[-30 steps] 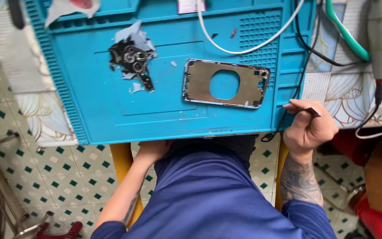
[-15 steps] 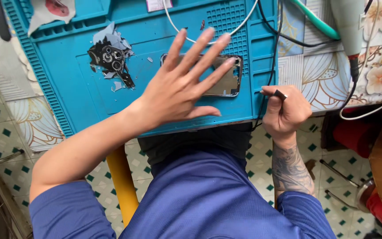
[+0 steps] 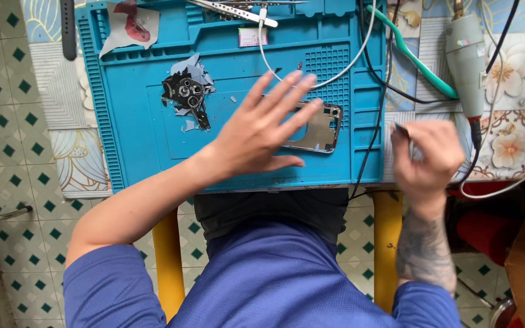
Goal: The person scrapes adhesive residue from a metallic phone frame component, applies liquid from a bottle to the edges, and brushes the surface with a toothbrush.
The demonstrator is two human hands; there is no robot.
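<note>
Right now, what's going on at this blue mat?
A person in a blue shirt sits at a bright blue rubber work mat. Their left hand lies spread, fingers out, over a silvery metal phone frame on the mat. Their right hand, blurred, grips a thin dark tool at the mat's right edge. A pile of black camera parts and grey scraps lies to the left of the frame.

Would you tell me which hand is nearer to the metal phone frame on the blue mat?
Left. The left hand lies spread over the phone frame; the right hand is off the mat's right edge.
</note>
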